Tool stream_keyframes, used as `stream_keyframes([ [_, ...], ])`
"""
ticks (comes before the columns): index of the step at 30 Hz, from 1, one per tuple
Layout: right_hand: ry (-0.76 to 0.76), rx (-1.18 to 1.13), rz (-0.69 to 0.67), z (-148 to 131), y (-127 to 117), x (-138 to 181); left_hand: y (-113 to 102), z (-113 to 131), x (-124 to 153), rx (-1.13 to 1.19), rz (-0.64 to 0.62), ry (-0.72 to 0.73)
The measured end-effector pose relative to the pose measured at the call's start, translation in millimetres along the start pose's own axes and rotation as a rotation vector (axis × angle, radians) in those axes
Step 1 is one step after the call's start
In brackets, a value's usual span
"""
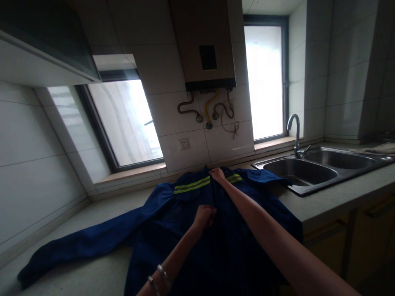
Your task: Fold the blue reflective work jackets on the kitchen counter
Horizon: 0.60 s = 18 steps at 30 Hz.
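Observation:
A dark blue work jacket with yellow-green reflective strips lies spread front side up over the counter, its lower part hanging toward me. One sleeve stretches out to the left; the other reaches the sink's edge. My right hand pinches the jacket's front opening near the collar, between the two strips. Lower down, my left hand, with bracelets on the wrist, is closed at the same front edge. Its fingertips are in shadow, but they seem to grip the jacket's edge.
A double steel sink with a tap is set into the counter on the right. A water heater with hoses hangs on the tiled wall. At upper left juts a wall cabinet. Two windows let in light.

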State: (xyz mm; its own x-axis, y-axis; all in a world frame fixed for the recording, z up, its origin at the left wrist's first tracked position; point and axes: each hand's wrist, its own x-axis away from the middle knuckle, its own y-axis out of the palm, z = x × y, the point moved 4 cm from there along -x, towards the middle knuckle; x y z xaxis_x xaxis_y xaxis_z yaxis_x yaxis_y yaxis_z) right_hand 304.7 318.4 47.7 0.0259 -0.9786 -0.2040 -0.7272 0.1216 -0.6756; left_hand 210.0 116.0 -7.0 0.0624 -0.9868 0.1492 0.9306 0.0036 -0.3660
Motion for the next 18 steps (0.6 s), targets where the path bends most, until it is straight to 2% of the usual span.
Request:
stream_keyframes([
  [3, -0.007, 0.031, -0.014, -2.5, -3.5, 1.6, 16.6, -13.8, 45.3, 0.055, -0.054, -0.056],
  [6, -0.037, 0.076, -0.052, -5.0, -7.2, 8.3, 28.5, -25.4, 73.3, 0.186, -0.059, -0.088],
  [11, -0.120, 0.186, -0.104, -10.6, -16.3, 46.5, 29.1, -24.6, 82.4, 0.290, -0.028, -0.038],
  [13, -0.174, 0.255, -0.051, -13.4, -21.5, 74.9, 28.4, -23.4, 82.6, 0.300, -0.018, -0.041],
  [16, -0.342, 0.408, 0.065, -18.6, -27.6, 125.1, 29.1, -24.3, 83.7, 0.323, 0.002, -0.044],
  [18, -0.382, 0.493, -0.025, -15.8, -25.5, 154.2, 30.0, -25.1, 84.5, 0.342, 0.007, -0.028],
])
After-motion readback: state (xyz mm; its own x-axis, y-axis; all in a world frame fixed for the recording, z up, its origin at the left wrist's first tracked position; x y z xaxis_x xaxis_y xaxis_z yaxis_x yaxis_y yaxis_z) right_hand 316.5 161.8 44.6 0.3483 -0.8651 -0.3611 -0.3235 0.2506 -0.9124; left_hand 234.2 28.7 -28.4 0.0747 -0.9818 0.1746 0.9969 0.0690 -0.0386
